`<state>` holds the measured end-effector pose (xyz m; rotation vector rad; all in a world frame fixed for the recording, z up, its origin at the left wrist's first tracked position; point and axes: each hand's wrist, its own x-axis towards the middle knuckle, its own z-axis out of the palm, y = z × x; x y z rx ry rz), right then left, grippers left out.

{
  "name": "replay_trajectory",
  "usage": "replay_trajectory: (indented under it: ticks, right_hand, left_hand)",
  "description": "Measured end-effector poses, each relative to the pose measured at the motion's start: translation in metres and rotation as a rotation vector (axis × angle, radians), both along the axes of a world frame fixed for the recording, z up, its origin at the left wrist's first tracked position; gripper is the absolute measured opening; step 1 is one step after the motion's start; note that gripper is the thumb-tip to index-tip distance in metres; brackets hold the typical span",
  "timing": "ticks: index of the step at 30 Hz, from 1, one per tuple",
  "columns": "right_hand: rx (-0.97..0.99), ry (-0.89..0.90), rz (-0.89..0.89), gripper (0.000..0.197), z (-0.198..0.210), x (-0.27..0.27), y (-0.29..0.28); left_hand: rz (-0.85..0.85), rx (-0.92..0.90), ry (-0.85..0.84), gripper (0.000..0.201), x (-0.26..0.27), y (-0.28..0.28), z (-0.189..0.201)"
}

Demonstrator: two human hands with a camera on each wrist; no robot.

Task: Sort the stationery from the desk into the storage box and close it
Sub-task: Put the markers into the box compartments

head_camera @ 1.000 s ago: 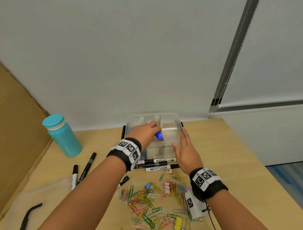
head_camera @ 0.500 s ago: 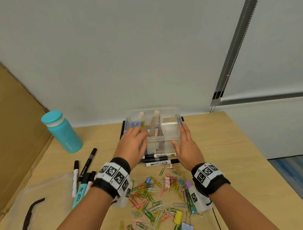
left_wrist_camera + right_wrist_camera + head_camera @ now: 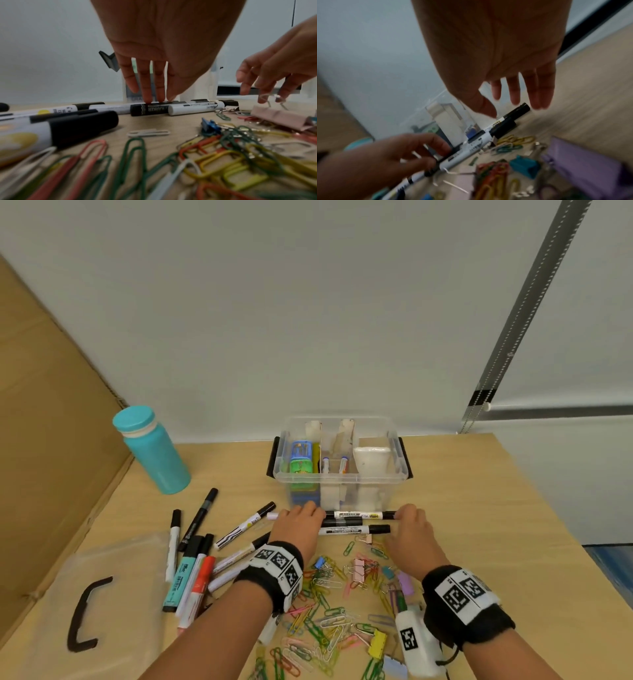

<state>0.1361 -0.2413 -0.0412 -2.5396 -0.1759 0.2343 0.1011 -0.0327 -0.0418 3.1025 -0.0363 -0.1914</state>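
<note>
Your left hand (image 3: 301,525) has its straight fingers (image 3: 147,93) pressed onto the black-barrelled marker (image 3: 149,109) in the row of three markers (image 3: 356,522) lying just before the clear plastic storage box (image 3: 339,474). Your right hand (image 3: 409,529) hovers with fingers spread and relaxed over the markers' capped ends, gripping nothing. The lidless box stands on the pale wooden counter (image 3: 479,508), with coloured paper clips (image 3: 329,611) scattered between your wrists.

Bare forearms, no sleeves. Each wrist has a black band w/ white tags printed w/ black square codes. Left hand (image 3: 298,525), right hand (image 3: 409,530) bare. White cam block w/ code tag under right wrist.
</note>
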Motion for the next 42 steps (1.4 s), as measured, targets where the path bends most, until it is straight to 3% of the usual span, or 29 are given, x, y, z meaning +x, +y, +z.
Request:
replay_trajectory:
  ticks: [3,8,15,21,27,32,34,36,38,42]
  right_hand:
    - [-0.264,0.075,0.187,0.04,-0.01,0.0,0.004]
    - [-0.387,-0.014,0.187,0.047,-0.013,0.007,0.012]
    - [-0.389,-0.059,0.218,0.017,-0.012,0.01,0.01]
    - [-0.099,0.037,0.228,0.005,0.019,0.006,-0.008]
    - [0.314,-0.028,0.311,0.015,0.073,-0.007,-0.014]
    - [0.496,-0.396,0.277,0.019,0.118,-0.012,0.001]
    - [0.434,-0.563,0.236,0.02,0.125,-0.009,0.012]
    - [0.246,-0.635,0.228,0.024,0.124,0.0,0.026]
    - [0.013,-0.628,0.268,0.027,0.116,0.015,0.043]
    - [-0.242,-0.619,0.389,0.024,0.103,0.049,0.072]
  left_hand:
    - [-0.008,0.053,0.018,0.055,0.004,-0.003,-0.002]
    - [0.027,0.084,0.043,0.046,0.009,-0.005,-0.002]
    - [0.014,0.099,0.073,0.04,0.007,-0.008,-0.001]
    - [0.04,-0.083,0.082,0.032,-0.003,-0.002,0.008]
    - [0.064,-0.307,-0.034,0.036,-0.029,0.017,0.021]
    - [0.073,-0.415,-0.105,0.034,-0.038,0.028,0.03]
    - [0.085,-0.421,-0.123,0.03,-0.039,0.03,0.032]
    - [0.094,-0.436,-0.13,0.027,-0.04,0.031,0.033]
    - [0.089,-0.439,-0.131,0.025,-0.04,0.031,0.034]
    - [0.066,-0.439,-0.107,0.027,-0.045,0.028,0.036]
